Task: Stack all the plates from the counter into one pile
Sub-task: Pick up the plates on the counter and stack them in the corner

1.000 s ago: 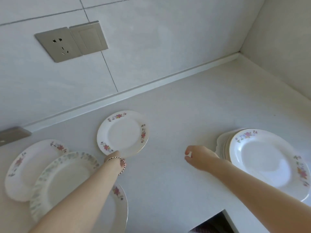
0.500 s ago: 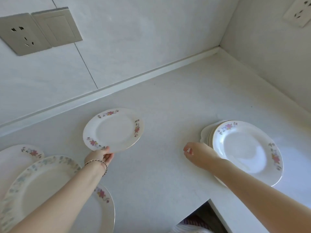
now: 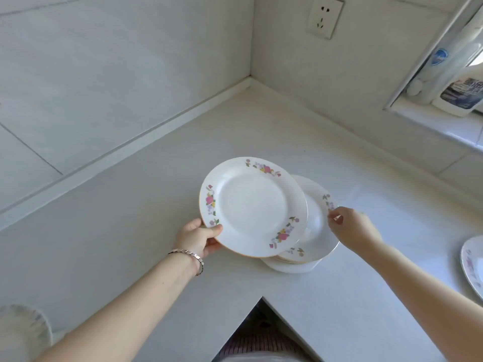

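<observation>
A second ago the floral plate [image 3: 252,206] lay flat on the counter [image 3: 117,231] under the left hand [image 3: 200,237]. Now that hand's fingers are closed on its near rim and hold it tilted, partly over the pile of plates [image 3: 311,240]. The right hand [image 3: 350,227] has moved to the pile's far rim, fingers loosely curled and touching it, holding nothing. I judge the plate is about to be set down. Other plates remain: one at the right edge [image 3: 471,265], one at the lower left [image 3: 22,333].
</observation>
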Tool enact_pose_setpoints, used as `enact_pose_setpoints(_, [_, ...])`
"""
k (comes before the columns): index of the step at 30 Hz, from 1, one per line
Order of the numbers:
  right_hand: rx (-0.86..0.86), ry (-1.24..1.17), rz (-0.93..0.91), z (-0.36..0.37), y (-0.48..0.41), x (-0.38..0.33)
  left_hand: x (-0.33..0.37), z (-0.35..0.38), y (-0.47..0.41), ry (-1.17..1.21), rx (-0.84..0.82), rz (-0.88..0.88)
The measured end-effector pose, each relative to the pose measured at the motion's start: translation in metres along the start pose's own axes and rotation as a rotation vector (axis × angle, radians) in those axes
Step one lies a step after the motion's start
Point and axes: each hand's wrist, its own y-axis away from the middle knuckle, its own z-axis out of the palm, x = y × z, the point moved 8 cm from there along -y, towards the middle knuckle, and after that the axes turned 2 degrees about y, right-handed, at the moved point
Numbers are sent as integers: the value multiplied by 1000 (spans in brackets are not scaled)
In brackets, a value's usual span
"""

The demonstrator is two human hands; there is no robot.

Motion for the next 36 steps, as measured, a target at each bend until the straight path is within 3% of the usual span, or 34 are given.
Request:
enact_pose_setpoints(6, [-19,-52,123,-4,-2,63,-34,76,-11,-4,-53,-150])
enact_pose_setpoints(13, [-32,-90,153,-5,-10,87,-41,101,-15,-172,-39,-117])
enact_pose_setpoints(27, [-65,-92,160,6,-13,86,-33,88,-27,-1064,-28,-45])
enact_pose_setpoints(36, [-22,-27,11,-12,-8,49,-38,89,-32,-1237,-13,-59])
